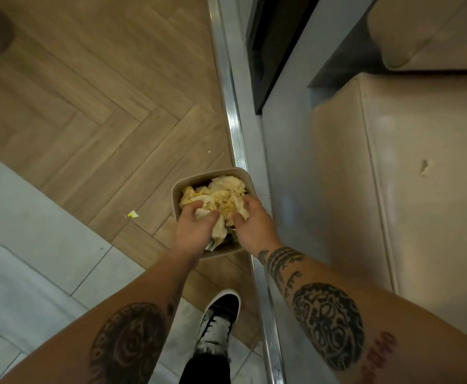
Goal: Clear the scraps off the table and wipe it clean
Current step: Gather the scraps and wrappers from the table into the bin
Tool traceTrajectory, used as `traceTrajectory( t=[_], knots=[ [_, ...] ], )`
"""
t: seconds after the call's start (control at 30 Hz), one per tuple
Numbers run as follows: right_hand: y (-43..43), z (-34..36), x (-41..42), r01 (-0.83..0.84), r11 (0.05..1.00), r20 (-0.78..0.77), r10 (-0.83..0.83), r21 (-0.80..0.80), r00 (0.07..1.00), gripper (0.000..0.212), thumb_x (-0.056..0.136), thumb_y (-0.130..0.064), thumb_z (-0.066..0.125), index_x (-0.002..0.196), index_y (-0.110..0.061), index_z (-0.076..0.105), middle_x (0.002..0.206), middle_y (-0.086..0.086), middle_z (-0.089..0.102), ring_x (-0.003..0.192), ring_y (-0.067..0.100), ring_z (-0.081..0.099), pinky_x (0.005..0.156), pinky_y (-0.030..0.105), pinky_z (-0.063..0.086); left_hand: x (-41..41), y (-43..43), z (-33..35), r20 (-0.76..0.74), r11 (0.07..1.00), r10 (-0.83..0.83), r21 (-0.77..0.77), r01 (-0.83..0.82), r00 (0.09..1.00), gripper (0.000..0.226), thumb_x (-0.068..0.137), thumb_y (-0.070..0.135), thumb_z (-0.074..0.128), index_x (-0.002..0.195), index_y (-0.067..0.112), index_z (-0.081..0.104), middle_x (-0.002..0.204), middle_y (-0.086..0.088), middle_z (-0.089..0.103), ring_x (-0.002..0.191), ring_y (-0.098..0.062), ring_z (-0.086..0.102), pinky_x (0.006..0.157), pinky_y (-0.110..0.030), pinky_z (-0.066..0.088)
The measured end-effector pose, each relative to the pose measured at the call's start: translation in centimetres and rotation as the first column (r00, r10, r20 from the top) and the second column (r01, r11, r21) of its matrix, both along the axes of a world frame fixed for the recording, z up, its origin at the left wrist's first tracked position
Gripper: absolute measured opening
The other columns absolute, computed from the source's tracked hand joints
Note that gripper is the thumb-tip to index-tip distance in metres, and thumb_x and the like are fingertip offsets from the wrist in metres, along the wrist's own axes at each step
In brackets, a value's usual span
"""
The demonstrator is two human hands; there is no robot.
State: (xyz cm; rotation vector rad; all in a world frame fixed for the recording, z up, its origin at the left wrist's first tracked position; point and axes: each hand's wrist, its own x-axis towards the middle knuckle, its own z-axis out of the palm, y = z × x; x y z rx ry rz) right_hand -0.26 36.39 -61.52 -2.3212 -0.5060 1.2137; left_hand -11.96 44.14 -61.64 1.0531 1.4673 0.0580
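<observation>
Overflowing bin (177,189), crumpled paper scraps (221,194)

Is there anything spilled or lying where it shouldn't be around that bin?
Yes. A small yellow-and-white scrap lies on the wood floor left of the bin, and a pale crumb sits farther up near the metal strip. Both missed the bin.

No legible text; red lettering on right forearm (379,353) too blurred.
</observation>
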Motion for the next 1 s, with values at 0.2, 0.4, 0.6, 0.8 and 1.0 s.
traceTrajectory(
  t=[0.2, 0.4, 0.6, 0.8, 1.0],
  knots=[
    [-0.9, -3.7, -0.3, -0.658, 0.722, -0.091, 0.656, -0.213, 0.750, 0.085, 0.096, -0.006, 0.055, 0.162, -0.021, 0.003, 0.169, -0.001, -0.011, 0.155, 0.028, 0.001, 0.124, 0.044, 0.020, -1.6, -2.1, -4.4, -0.392, 0.518, -0.753, 0.143, 0.844, 0.528, 0.084, 0.100, 0.005, 0.048, 0.162, 0.022, -0.007, 0.164, -0.007, -0.032, 0.154, -0.032, -0.019, 0.126, -0.045, 0.014],
    [-0.1, -5.7, -0.5, -0.789, 0.524, -0.133, 0.800, -0.320, 0.585, 0.079, 0.098, -0.012, 0.051, 0.161, -0.011, 0.003, 0.168, 0.011, 0.005, 0.149, 0.038, 0.023, 0.117, 0.047, 0.034, -0.1, -1.0, -5.8, -0.498, 0.278, -0.851, -0.160, 0.947, 0.166, 0.081, 0.103, 0.016, 0.043, 0.160, 0.019, -0.013, 0.166, -0.005, -0.026, 0.154, -0.035, -0.017, 0.122, -0.050, 0.024],
    [-1.2, -0.4, -0.1, -0.644, 0.724, -0.026, 0.659, -0.248, 0.751, 0.065, 0.098, -0.011, 0.049, 0.158, -0.025, 0.027, 0.169, -0.001, 0.006, 0.146, 0.032, 0.033, 0.115, 0.046, 0.036, 0.0, -0.5, -2.8, -0.557, 0.333, -0.789, -0.033, 0.942, 0.259, 0.090, 0.096, 0.038, 0.060, 0.162, 0.032, -0.001, 0.169, -0.006, -0.011, 0.154, -0.039, 0.000, 0.123, -0.051, 0.021],
    [-4.5, 9.2, -1.2, -0.319, 0.945, -0.007, 0.319, -0.074, 0.948, 0.064, 0.092, -0.005, 0.052, 0.151, -0.030, 0.042, 0.162, -0.007, 0.030, 0.147, 0.015, 0.033, 0.119, 0.030, 0.031, -0.8, -0.4, 5.5, -0.546, 0.434, -0.713, 0.150, 0.888, 0.441, 0.080, 0.091, 0.021, 0.065, 0.159, 0.034, 0.025, 0.169, -0.008, 0.013, 0.145, -0.037, 0.032, 0.109, -0.043, 0.042],
    [-6.4, 22.0, -0.7, -0.028, 0.992, 0.071, 0.020, 0.121, 0.997, 0.045, 0.096, -0.007, 0.049, 0.136, -0.024, 0.059, 0.139, -0.012, 0.055, 0.126, 0.010, 0.054, 0.105, 0.015, 0.041, 1.6, -2.3, 17.1, -0.249, 0.718, -0.579, 0.296, 0.630, 0.777, 0.063, 0.086, -0.006, 0.051, 0.144, 0.015, 0.054, 0.154, -0.013, 0.045, 0.138, -0.033, 0.046, 0.110, -0.041, 0.042]
  ],
)
